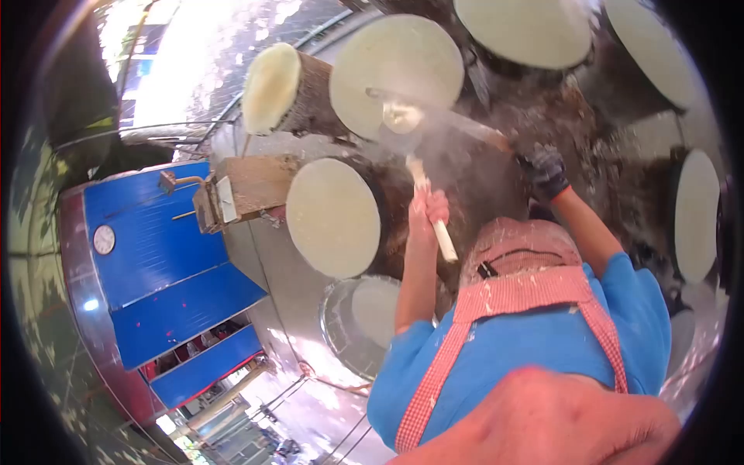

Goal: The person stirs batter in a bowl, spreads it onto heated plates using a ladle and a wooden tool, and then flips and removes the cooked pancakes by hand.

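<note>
My left hand (430, 208), bare, is closed around a pale wooden stick (443, 236), whose upper end is beside a lump of pale material (402, 116). A dark glove covers my right hand (546, 170), which is closed on the handle of a long tool (473, 128). That tool reaches left over a large round vessel (387, 62) filled with pale stuff. Steam blurs the far ends of both tools, so I cannot tell how they meet. Left of my left hand stands another round vessel (333, 218) with a pale, smooth top.
More pale-topped vessels stand at the upper left (271, 89), top (527, 27), upper right (655, 50) and right (696, 215). A transparent round tub (329, 318) is near my left elbow. At left are a wooden box (260, 186) and a blue panelled structure (163, 248).
</note>
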Action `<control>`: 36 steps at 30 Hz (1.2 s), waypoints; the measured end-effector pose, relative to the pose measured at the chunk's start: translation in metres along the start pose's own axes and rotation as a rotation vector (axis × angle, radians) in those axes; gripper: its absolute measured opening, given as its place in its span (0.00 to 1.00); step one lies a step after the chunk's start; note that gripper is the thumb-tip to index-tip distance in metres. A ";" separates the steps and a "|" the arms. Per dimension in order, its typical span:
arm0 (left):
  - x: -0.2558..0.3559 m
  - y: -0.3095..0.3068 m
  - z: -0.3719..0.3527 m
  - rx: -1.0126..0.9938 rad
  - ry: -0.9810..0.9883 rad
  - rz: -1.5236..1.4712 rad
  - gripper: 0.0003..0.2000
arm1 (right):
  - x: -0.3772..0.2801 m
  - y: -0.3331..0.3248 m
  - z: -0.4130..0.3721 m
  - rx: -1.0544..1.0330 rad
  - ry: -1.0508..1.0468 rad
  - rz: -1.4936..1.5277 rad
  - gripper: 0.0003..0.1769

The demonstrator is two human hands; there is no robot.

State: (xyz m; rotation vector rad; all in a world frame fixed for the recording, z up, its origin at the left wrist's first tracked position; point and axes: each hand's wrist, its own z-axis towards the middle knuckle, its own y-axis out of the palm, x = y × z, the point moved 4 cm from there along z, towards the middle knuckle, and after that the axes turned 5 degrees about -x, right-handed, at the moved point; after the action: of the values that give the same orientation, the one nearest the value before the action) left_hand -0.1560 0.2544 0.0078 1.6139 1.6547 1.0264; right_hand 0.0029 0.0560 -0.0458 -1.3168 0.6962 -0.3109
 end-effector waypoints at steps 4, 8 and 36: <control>-0.029 0.025 -0.006 -0.071 -0.489 -0.488 0.17 | -0.007 -0.039 -0.037 0.143 0.153 0.068 0.18; -0.059 0.025 -0.023 -0.110 -0.640 -0.404 0.17 | 0.021 -0.027 -0.100 0.149 0.275 0.160 0.19; -0.358 0.077 0.029 0.105 -1.339 0.041 0.13 | 0.186 0.016 -0.534 0.884 1.441 0.560 0.16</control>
State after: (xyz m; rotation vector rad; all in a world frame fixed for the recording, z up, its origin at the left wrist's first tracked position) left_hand -0.0632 -0.1002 0.0243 1.7320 0.7191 -0.2307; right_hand -0.1920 -0.4621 -0.1618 0.1672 1.7863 -0.9792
